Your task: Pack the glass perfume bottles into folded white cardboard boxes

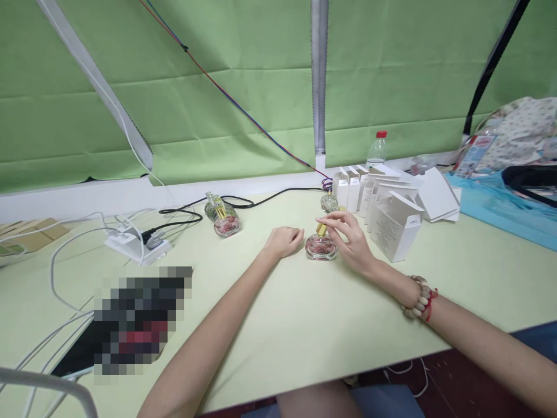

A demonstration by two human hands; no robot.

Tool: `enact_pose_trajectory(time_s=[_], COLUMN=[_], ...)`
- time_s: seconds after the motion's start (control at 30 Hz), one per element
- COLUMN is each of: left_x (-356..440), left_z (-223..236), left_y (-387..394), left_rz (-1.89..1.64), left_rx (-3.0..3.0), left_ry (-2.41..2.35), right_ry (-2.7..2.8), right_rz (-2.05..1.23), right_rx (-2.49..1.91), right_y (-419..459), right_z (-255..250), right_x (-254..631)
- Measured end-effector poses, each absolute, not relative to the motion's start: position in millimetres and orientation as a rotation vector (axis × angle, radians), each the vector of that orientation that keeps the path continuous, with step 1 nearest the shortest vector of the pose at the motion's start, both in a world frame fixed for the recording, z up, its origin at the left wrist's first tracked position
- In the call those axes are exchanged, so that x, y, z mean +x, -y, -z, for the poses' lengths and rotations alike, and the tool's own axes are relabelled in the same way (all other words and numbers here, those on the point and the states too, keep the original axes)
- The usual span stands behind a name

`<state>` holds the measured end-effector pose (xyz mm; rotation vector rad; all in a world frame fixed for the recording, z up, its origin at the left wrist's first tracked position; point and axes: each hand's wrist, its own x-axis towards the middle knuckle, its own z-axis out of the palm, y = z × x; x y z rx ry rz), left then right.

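A clear oval glass perfume bottle [321,248] with pink-red flowers inside stands upright on the table. The thumb and fingers of my right hand [350,241] close on its gold cap [321,230]. To the left of the bottle, my left hand [282,241] rests on the table in a loose fist, apart from the glass; the inside of the fist is hidden. Behind my right hand is another glass bottle [329,202] with pale contents. Further left, several perfume bottles [227,224] are grouped together, the front one pinkish with a gold top.
Several white cartons [394,226] stand right of my right hand, with flat white card [437,194] beyond. Behind is a red-capped plastic bottle [376,151]. At left lie a power strip [139,242], cables and a dark pixelated object [143,319]. Blue plastic [487,203] covers the far right.
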<state>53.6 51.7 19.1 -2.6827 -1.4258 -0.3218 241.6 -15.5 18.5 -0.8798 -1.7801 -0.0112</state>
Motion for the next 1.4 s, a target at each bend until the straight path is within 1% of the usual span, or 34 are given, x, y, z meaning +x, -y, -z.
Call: enact_pose_trajectory(time_s=[0.13, 0.27, 0.63, 0.83, 1.0, 1.1, 1.3, 1.4], left_x=[53.8, 53.9, 54.7, 54.9, 54.6, 53.5, 48.6, 46.8], left_z=[-19.2, -19.5, -20.7, -21.8, -22.6, -21.3, -20.2, -20.3], left_y=[-51.4, -51.7, -52.7, -51.5, -51.0, -51.3, -48.3, -44.6], left_rz=[0.329, 0.344, 0.286, 0.315, 0.306, 0.311, 0.414, 0.424], left_rx=[-2.691, -2.711, -2.700, -2.713, -2.705, -2.696, -2.701, -2.700], left_ry=[1.426, 1.411, 1.470, 1.463, 1.447, 1.428, 1.368, 1.349], right_ry=[1.893, 1.893, 1.620, 1.578, 1.717, 1.798, 1.682, 1.663], right_rz=[-0.106, -0.285, -0.706, -0.787, -0.663, -0.703, -0.766, -0.735], right_rx=[-0.836, -0.793, -0.747, -0.761, -0.831, -0.820, -0.948, -1.009], right_y=[16.1, 17.8, 11.3, 8.4, 9.7, 8.6, -2.0, -7.6], right_z=[-18.8, -20.8, -15.8, -14.9, -11.0, -5.7, 1.6, 5.2], right_x=[241.9, 240.4, 236.9, 234.1, 235.8, 238.0, 242.9, 246.0])
